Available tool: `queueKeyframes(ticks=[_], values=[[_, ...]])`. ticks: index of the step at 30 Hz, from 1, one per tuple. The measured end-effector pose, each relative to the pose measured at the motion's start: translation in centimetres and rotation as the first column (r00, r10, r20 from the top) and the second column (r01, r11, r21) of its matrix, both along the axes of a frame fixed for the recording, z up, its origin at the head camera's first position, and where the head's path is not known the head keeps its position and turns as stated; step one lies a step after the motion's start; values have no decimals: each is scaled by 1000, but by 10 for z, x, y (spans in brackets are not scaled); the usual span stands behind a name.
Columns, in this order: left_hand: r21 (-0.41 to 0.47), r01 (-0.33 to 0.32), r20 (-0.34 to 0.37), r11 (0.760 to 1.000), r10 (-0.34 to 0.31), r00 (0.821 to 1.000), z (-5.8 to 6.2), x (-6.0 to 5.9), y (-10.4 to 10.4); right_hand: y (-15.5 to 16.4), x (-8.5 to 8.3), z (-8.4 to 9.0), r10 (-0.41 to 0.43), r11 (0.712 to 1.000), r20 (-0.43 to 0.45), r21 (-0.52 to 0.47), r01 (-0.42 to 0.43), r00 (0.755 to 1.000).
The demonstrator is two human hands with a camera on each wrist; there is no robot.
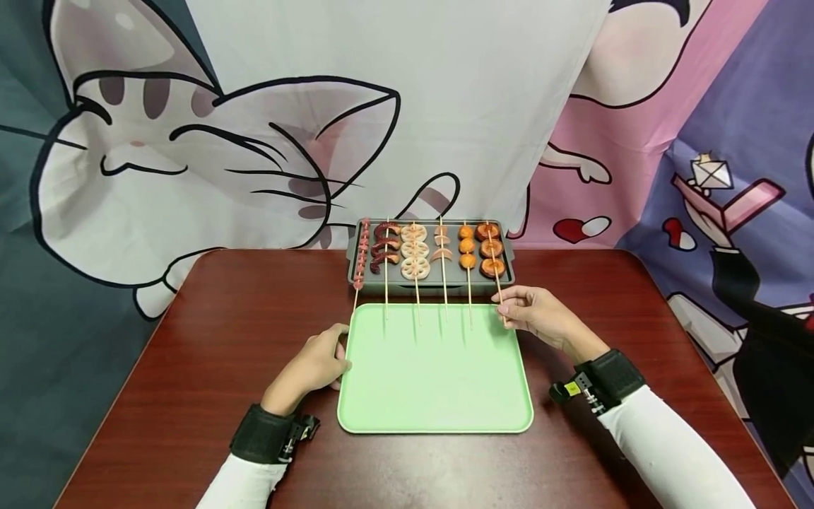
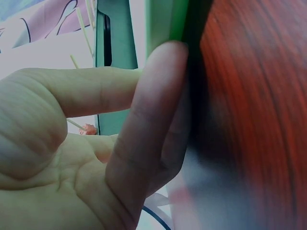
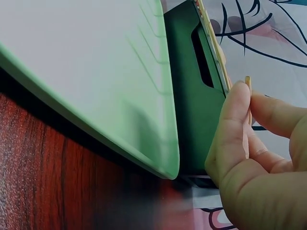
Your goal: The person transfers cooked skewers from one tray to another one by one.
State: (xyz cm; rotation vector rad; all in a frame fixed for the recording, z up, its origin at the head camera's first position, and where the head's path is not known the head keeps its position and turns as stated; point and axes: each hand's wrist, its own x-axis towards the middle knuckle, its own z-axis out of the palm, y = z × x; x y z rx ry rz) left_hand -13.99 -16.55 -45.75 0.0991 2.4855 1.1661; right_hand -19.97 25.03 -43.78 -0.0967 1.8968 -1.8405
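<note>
My left hand [image 1: 316, 360] grips the left edge of a light green tray [image 1: 439, 382]; in the left wrist view a fingertip presses against the rim. With thumb and fingers, my right hand [image 1: 540, 314] pinches the stick end of the rightmost skewer [image 1: 491, 249], which carries round brown slices that still lie over a dark grill pan [image 1: 397, 285]. Beside it on the pan are skewers of orange balls [image 1: 467, 247], curved pinkish pieces [image 1: 441, 244], lotus root slices [image 1: 415, 250], dark red tentacle-like pieces [image 1: 385, 247] and small reddish pieces [image 1: 361, 254].
The pan stands at the far edge of a brown wooden table [image 1: 254, 311], with the tray directly in front of it. Several skewer sticks reach out over the tray's far rim. A printed cartoon cloth [image 1: 445, 106] hangs behind the table.
</note>
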Motion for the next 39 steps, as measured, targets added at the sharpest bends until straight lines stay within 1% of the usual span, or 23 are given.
queueKeyframes(ticks=[6, 13, 21, 27, 39], values=[[11, -5, 10, 1000, 4, 1000, -1, 3, -1, 2, 2, -3, -13, 1000, -23, 2, 13, 1000], [17, -7, -4, 1000, 7, 1000, -1, 4, -1, 5, 4, -5, -5, 1000, -41, 3, 5, 999], [18, 0, -12, 1000, 0, 1000, -1, 3, 0, 7, 9, 0, -9, 1000, -50, 9, 10, 999], [12, -1, -18, 1000, 1, 1000, 0, 2, 1, 6, 17, 3, 18, 999, -44, 31, -17, 999], [8, -3, -16, 1000, 3, 1000, 2, 1, 1, 0, 36, 9, 116, 992, -57, 54, -113, 992]])
